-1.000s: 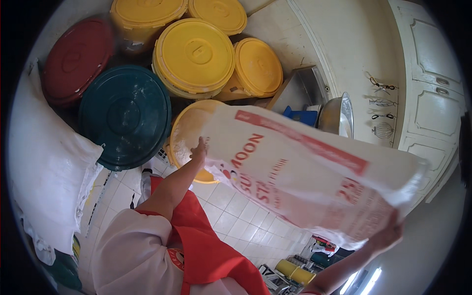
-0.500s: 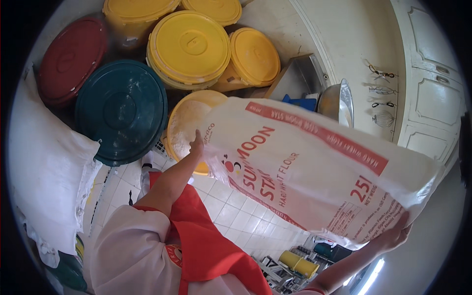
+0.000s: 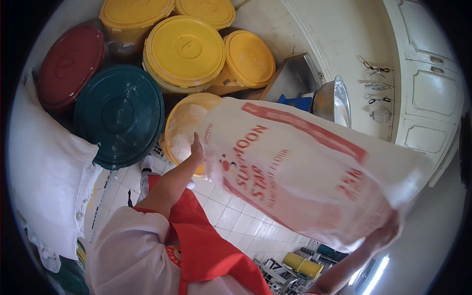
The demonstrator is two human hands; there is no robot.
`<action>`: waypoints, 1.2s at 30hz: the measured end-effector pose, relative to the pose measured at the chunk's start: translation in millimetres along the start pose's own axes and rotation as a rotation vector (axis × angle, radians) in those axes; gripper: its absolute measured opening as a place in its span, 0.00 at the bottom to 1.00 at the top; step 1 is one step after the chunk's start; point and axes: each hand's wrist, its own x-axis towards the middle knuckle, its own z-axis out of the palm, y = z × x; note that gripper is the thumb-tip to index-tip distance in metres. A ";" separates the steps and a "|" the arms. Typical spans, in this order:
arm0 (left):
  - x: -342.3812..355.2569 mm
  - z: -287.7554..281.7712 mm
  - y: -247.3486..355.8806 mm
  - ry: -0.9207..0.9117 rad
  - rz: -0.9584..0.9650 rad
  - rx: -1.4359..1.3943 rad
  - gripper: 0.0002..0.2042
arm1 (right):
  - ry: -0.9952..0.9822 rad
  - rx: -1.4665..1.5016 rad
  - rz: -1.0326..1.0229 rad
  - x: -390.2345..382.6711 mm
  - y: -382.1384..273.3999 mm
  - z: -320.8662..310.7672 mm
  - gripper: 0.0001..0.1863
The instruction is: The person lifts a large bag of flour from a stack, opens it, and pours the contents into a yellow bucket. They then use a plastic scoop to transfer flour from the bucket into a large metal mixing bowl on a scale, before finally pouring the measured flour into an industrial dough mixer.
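Observation:
A big white woven sack (image 3: 305,172) with red print is tipped, its open end over an open yellow bucket (image 3: 183,129) holding white flour. My left hand (image 3: 197,148) grips the sack's mouth at the bucket's rim. My right hand (image 3: 383,235) holds up the sack's bottom end at the lower right. The sack hides the bucket's right side. I wear a white top and a red apron (image 3: 206,246).
Lidded buckets stand around: a dark green one (image 3: 118,115), a red one (image 3: 69,64), several yellow ones (image 3: 184,51). A full white sack (image 3: 44,187) leans at the left. A metal bowl (image 3: 334,101) and white cupboards (image 3: 427,93) are at the right. The floor is white tile (image 3: 231,216).
The sack's bottom end has dropped a little and its mouth has moved further over the open bucket. My view has shifted slightly; both hands keep their hold.

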 end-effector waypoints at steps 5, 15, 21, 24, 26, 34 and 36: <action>7.9 12.5 29.6 0.246 0.329 0.302 0.43 | -0.047 0.256 0.222 -4.1 -43.1 15.5 0.17; -176.8 164.2 93.4 -0.488 1.494 1.074 0.48 | -0.150 0.397 0.226 0.6 -15.1 2.0 0.12; -204.2 159.0 82.9 -0.646 1.503 1.079 0.47 | -0.022 0.258 0.248 -6.3 -17.8 -2.9 0.13; -162.8 120.5 63.2 -0.209 1.571 0.835 0.43 | 0.131 -0.161 0.254 7.5 -15.9 -19.0 0.24; -109.4 85.0 40.8 -0.019 1.265 0.601 0.41 | 0.230 -0.222 0.219 20.4 -41.0 -27.5 0.26; -95.6 -29.1 -29.2 0.144 -0.123 0.124 0.56 | 0.088 -0.270 0.229 -15.7 11.4 -0.9 0.32; -121.7 -15.4 -57.0 0.173 -0.416 0.102 0.57 | 0.160 -0.102 0.412 -22.3 -4.9 -22.8 0.33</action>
